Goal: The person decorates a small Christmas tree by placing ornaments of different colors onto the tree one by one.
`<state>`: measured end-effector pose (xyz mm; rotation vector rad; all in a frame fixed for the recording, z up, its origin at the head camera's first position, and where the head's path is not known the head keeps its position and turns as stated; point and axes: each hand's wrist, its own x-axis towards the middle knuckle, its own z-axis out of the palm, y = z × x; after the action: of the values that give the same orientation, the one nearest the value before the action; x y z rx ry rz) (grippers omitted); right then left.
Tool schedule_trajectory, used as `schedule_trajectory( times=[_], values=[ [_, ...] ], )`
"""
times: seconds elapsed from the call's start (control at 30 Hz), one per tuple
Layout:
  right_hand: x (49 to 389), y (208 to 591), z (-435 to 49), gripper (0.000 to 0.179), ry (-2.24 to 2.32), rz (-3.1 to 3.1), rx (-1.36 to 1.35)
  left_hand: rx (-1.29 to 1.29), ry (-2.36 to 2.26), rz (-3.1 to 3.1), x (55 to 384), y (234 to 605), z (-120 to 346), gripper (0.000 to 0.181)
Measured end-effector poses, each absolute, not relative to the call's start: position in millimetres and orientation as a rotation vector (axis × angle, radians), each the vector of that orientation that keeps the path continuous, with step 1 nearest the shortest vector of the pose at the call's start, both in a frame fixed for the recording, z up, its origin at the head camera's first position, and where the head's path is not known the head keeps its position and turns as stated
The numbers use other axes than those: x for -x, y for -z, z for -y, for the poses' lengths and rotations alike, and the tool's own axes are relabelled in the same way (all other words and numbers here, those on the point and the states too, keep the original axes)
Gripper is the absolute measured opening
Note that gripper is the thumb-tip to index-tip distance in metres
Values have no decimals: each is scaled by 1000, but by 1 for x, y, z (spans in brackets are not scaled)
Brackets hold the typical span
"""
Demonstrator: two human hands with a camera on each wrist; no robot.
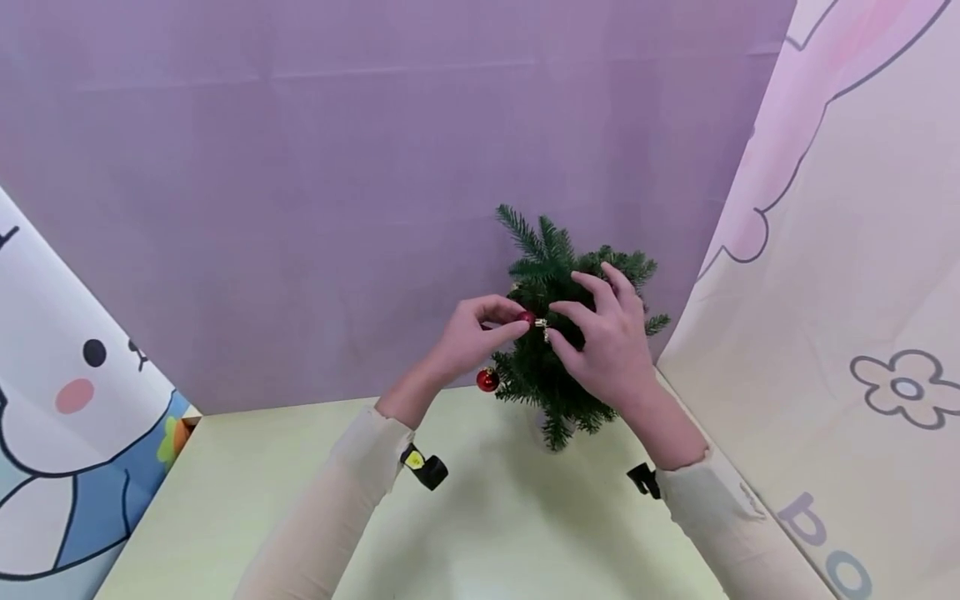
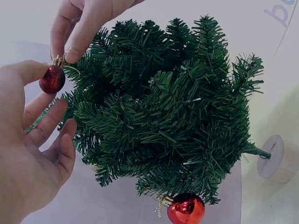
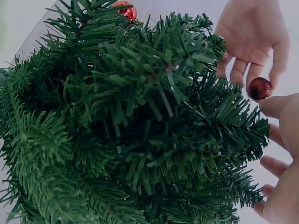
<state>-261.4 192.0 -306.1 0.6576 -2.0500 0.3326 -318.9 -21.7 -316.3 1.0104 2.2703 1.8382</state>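
Observation:
My left hand (image 1: 480, 337) pinches a small dark red glittery Christmas bauble (image 2: 52, 80) between thumb and forefinger, and its other fingers curl loosely below. The bauble has a gold cap and a thin gold string. My right hand (image 1: 611, 342) is right at that cap, its thumb tip by the string; a gap shows between thumb and forefinger in the head view, and the other fingers spread over the branches. Behind both hands is a small artificial Christmas tree (image 2: 154, 107). On its left side hangs a shiny red bauble (image 1: 487, 380), also with a gold cap.
The tree's round pale base (image 2: 272, 158) stands on a light yellow table (image 1: 285, 483). A purple backdrop (image 1: 337, 208) rises behind it. Printed cartoon panels flank the table, the right panel (image 1: 825, 333) close to the tree. Black straps (image 1: 426, 468) sit at my wrists.

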Motion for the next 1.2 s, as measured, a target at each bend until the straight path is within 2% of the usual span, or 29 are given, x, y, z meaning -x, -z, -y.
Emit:
schedule_trajectory(
  times=[0.33,0.7,0.9,1.2],
  values=[
    [260,303,-188,5,-427,2030,-701,-1124,-1868,-2184,314,317,28,19],
    [244,300,-198,8,-609,1980,-697,-1074,-1858,-2180,311,334,28,23],
    [251,289,-191,4,-537,2055,-710,-1201,-1842,-2353,307,328,22,30],
    [253,282,-187,5,-478,2148,-739,-1285,-1835,-2462,299,313,2,13]
  ],
)
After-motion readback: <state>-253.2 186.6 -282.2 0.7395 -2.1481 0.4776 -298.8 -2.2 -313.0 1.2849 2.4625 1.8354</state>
